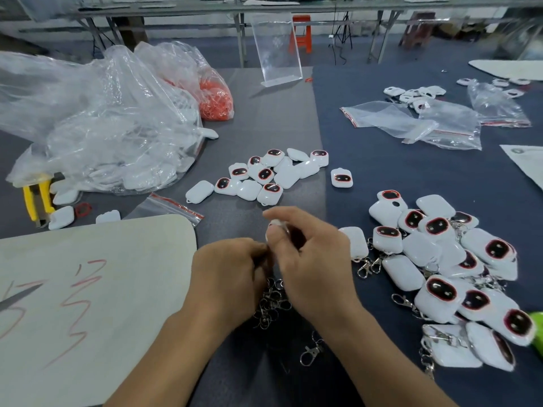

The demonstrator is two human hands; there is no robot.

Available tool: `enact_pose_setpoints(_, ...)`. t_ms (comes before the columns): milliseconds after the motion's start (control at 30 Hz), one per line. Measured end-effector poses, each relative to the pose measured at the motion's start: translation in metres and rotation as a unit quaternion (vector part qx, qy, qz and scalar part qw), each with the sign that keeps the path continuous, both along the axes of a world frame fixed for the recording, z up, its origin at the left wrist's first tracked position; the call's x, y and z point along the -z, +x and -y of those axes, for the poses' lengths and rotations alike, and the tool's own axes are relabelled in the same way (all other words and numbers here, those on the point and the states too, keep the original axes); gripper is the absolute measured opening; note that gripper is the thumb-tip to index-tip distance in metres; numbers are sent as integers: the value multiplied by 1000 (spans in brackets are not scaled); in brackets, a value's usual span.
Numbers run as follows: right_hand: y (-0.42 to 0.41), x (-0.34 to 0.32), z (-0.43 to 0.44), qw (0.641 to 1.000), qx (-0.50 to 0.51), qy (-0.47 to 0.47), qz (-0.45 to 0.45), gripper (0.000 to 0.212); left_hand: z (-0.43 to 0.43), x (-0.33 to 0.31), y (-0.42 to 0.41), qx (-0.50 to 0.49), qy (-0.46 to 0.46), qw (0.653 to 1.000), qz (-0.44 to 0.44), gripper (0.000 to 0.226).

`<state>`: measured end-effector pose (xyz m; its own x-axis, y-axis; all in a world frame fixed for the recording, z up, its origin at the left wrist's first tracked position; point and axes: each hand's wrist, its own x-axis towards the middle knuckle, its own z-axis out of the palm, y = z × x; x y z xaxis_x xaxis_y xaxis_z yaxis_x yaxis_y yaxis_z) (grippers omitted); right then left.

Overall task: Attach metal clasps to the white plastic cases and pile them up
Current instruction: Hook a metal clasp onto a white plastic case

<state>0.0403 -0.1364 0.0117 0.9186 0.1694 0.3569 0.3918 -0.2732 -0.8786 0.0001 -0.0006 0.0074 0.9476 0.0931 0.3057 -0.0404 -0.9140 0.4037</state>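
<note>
Item under work: one white case (pixel 275 225), held above the bench (pixel 264 118) in the right hand (pixel 308 254). The fingers (pixel 291 214) are curled over its top with the thumb pressed on its near face, so most of the case is covered. The left hand (pixel 232 268) meets the case at its lower left edge with its fingers curled narrowly inward. What they pinch is hidden, so it cannot be told.

- Directly below the case, under both wrists: a heap of loose clasps (pixel 273 301), tangled together. A single clasp (pixel 311 351) lies apart, nearer the person.
- Right of the case: the finished pile (pixel 440 259), white cases heaped together, several with metal clasps showing at their edges.
- Beyond the case: a cluster of bare cases (pixel 264 174), and one lone case (pixel 341 178) just to the right of that cluster.
- Left of the case: a pale board (pixel 88 289) marked in red.
- Far left of the case: a yellow tool (pixel 35 198) and a red ring (pixel 83 209).
- Beyond and left of the case: a large clear bag (pixel 102 127) of white parts, and a bag of orange rings (pixel 216 98) behind it.
- Beyond and right of the case: empty zip bags (pixel 411 121).
- Farthest beyond the case: a clear stand (pixel 276 48), upright.
</note>
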Motion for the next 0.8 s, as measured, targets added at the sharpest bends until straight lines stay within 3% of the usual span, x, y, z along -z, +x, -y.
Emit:
enact_pose_setpoints(67, 0, 1, -3, 999, 13, 11, -31, 17, 0, -1, -1, -5, 5, 1000, 10, 27)
enact_pose_setpoints(100, 4, -2, -3, 994, 23, 63, -84, 18, -1, -2, -1, -19, -44, 999, 11, 26)
enact_pose_setpoints(200, 17, -11, 3, 925, 22, 255, -283, 25, 2, -1, 5, -6, -249, 968, 24, 10)
enact_pose_setpoints(267, 20, -12, 6, 875, 0, 315, -369, 26, 6, -1, 8, 34, -361, 932, 5, 21)
enact_pose_setpoints(333, 19, -10, 5, 856, -11, 331, -398, 28, 10, -5, 8, 38, -403, 914, -11, 16)
enact_pose_setpoints(400, 18, -8, 4, 883, 6, 301, -359, 28, 9, -2, 7, 17, -370, 929, 10, 13)
enact_pose_setpoints(500, 8, -3, 1, 988, 55, 90, -116, 18, 4, 0, 2, 3, -111, 994, 11, 20)
enact_pose_setpoints(567, -6, 2, -5, 998, 36, -38, 30, 18, 4, 0, 1, 14, 56, 998, 19, 19)
enact_pose_setpoints(600, -8, 4, -7, 996, 32, -57, 52, 20, 4, 1, 1, 11, 78, 996, 31, 16)
enact_pose_setpoints(633, -8, 3, -8, 998, 35, -43, 38, 18, 3, 1, 0, -2, 62, 998, 31, 16)
enact_pose_setpoints(700, 3, -1, -6, 994, 47, 60, -75, 15, 2, 1, 0, -35, -65, 997, 28, 20)
enact_pose_setpoints(800, 16, -9, 4, 929, 38, 238, -279, 24, 5, 4, 3, -33, -192, 980, 30, 17)
